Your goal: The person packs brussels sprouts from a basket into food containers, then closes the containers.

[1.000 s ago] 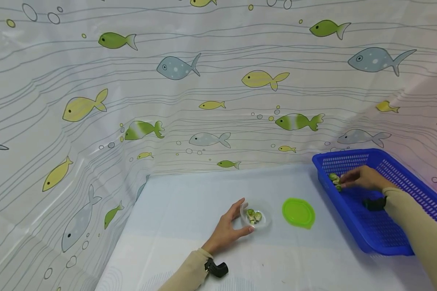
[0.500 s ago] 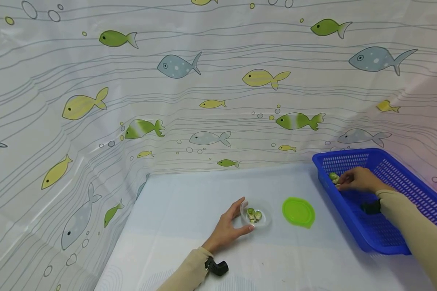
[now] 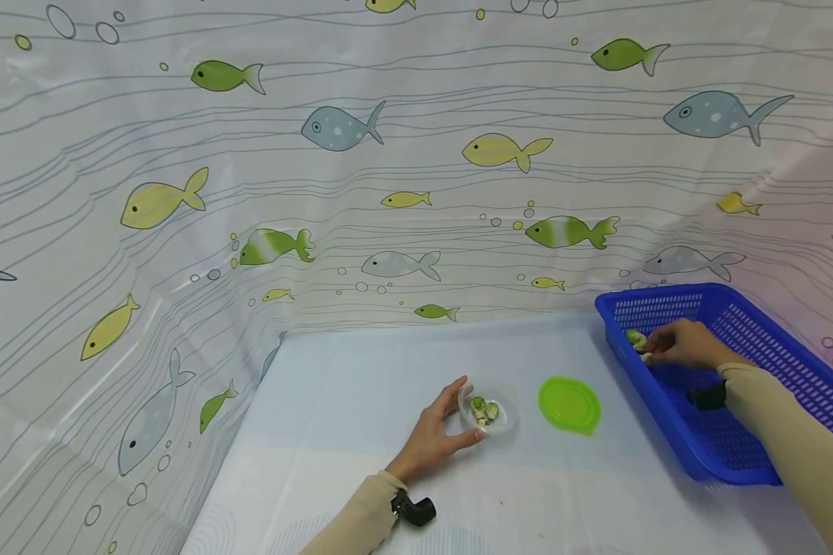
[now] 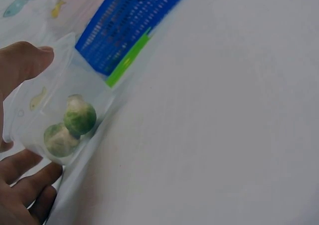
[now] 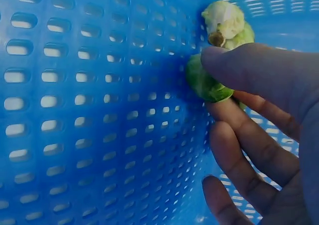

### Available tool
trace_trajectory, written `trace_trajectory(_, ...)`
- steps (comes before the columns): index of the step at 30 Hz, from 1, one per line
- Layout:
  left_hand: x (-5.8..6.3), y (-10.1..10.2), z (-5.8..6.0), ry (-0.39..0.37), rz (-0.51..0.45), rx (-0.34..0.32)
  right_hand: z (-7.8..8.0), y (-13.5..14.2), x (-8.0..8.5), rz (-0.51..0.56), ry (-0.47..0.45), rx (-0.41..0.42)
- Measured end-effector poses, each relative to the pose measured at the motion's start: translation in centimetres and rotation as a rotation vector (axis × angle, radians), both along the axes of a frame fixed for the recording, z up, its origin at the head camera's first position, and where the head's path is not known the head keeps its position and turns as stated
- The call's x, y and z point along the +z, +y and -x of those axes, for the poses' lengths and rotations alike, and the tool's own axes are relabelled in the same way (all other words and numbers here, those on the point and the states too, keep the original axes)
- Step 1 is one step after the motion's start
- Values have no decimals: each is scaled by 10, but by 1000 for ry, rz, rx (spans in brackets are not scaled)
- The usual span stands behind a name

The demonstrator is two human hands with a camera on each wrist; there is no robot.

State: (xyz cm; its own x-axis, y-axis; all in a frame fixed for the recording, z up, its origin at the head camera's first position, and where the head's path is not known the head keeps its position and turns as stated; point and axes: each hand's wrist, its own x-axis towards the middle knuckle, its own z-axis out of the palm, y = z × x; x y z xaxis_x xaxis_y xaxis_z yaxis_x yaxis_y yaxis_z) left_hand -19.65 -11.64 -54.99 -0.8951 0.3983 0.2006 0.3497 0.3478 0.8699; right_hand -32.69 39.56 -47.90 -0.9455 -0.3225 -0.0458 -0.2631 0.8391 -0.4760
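My left hand (image 3: 436, 433) holds a clear plastic tub (image 3: 505, 416) on the table, thumb on the near side and fingers round the far side. Several Brussels sprouts (image 3: 484, 411) lie in the tub; two sprouts (image 4: 75, 127) show through its wall in the left wrist view. Inside the blue basket (image 3: 655, 416), at its left wall, my right hand (image 3: 689, 344) pinches a Brussels sprout (image 5: 199, 80) between thumb and index finger. Pale sprouts (image 5: 224, 23) lie just beyond the thumb, against the basket wall.
A bright green lid (image 3: 569, 405) lies flat on the white-covered table (image 3: 361, 385) between the tub and the basket. Behind and to the left hangs a fish-print curtain (image 3: 347, 208). The basket's raised rim stands around the right hand.
The right hand has shifted slightly left in the basket, and its fingers have closed in on a sprout by the wall. The left hand and tub have stayed in place.
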Motion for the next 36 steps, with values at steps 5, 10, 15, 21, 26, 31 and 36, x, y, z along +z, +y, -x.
trace_trajectory(5,0,0,0,-1,5,0,0,-1,-1,1,1,-2)
trace_trajectory(10,-2,0,0,21,4,-4,2,-3,-7,-38,36,-11)
trace_trajectory(15,-3,0,0,28,0,-2,1,-5,-8,-56,34,-15)
trace_trajectory(21,0,0,-2,-12,0,8,-3,-5,-4,-41,46,3)
trace_trajectory(26,1,0,-2,-1,-1,8,-3,-5,-4,-37,23,3)
trace_trajectory(31,0,0,-2,-6,-9,9,-4,-4,-5,-30,17,4)
trace_trajectory(36,-1,0,-1,-10,-13,8,-4,-3,-7,-21,34,-6)
